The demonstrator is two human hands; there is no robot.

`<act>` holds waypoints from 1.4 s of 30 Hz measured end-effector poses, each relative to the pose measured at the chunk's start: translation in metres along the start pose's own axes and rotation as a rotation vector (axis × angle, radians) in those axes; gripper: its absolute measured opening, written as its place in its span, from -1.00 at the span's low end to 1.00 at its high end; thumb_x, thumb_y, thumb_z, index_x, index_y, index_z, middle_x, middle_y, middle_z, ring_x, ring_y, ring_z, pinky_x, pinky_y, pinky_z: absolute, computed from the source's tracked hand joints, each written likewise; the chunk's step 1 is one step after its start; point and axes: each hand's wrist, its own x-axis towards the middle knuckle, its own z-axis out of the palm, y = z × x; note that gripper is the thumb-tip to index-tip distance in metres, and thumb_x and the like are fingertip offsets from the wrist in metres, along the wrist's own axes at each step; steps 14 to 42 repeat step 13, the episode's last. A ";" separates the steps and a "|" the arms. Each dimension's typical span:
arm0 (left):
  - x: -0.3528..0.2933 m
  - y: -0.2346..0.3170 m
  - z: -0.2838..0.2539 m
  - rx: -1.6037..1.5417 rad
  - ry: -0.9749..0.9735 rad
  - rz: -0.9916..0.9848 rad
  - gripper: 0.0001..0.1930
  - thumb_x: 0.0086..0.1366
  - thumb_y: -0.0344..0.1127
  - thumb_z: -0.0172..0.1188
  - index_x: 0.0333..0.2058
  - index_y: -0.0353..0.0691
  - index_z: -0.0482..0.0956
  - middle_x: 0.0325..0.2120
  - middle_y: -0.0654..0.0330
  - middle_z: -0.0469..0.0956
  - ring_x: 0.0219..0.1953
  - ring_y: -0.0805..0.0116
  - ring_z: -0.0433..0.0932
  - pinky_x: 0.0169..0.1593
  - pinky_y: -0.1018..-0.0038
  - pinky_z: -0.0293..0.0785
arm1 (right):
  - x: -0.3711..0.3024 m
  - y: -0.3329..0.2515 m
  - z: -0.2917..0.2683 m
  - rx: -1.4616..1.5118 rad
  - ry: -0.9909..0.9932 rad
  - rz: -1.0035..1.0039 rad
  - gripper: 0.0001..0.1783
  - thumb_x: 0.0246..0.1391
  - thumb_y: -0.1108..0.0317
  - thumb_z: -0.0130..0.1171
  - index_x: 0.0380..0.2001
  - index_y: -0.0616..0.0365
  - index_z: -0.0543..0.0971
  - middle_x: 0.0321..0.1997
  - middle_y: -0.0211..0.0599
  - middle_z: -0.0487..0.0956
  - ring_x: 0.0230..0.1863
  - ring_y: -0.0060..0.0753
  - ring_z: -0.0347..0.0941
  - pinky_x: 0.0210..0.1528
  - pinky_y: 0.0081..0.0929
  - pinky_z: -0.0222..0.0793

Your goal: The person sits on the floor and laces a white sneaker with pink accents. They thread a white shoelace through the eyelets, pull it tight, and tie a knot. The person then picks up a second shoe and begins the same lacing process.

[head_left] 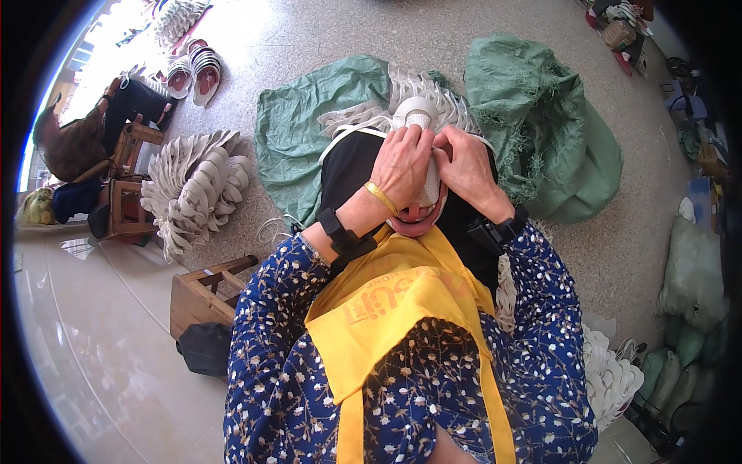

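Note:
A white sneaker (415, 112) with a pinkish-red inner heel rests on my lap, its toe pointing away from me. White shoelace (352, 130) trails from it over my left thigh, and another stretch lies by my right hand. My left hand (402, 164) has its fingers bent closed over the upper, at the lacing area. Close beside it, my right hand (469, 168) pinches thumb and forefinger together at the shoe's right side. Whatever lies between those right fingertips is too small to make out. The hands cover the middle of the sneaker.
A heap of white shoe uppers (429, 89) lies beyond my knees, on a green sack (297, 127). Another green sack (541, 131) bulges at the right. Stacked white shoe parts (197, 182) and a wooden stool (205, 298) are at my left. Another person (81, 139) sits at far left.

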 end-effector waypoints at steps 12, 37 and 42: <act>0.002 0.003 0.005 -0.004 -0.077 -0.160 -0.72 0.08 -0.37 0.26 -0.20 -0.26 0.50 -0.25 -0.01 0.52 -0.12 -0.01 0.53 0.03 0.10 0.38 | 0.003 0.006 -0.007 0.171 -0.092 0.121 -0.88 0.05 0.43 0.31 -0.33 0.24 0.64 -0.43 -0.18 0.70 -0.37 -0.28 0.69 -0.28 -0.38 0.56; 0.004 0.002 0.005 -0.011 -0.128 -0.203 -0.66 0.02 -0.35 0.30 -0.19 -0.25 0.51 -0.21 0.00 0.54 -0.09 0.01 0.54 0.06 0.09 0.37 | 0.003 0.006 -0.007 0.169 -0.096 0.121 -0.88 0.05 0.43 0.31 -0.33 0.24 0.64 -0.43 -0.18 0.70 -0.37 -0.28 0.69 -0.28 -0.38 0.56; 0.004 0.002 0.005 -0.011 -0.128 -0.203 -0.66 0.02 -0.35 0.30 -0.19 -0.25 0.51 -0.21 0.00 0.54 -0.09 0.01 0.54 0.06 0.09 0.37 | 0.003 0.006 -0.007 0.169 -0.096 0.121 -0.88 0.05 0.43 0.31 -0.33 0.24 0.64 -0.43 -0.18 0.70 -0.37 -0.28 0.69 -0.28 -0.38 0.56</act>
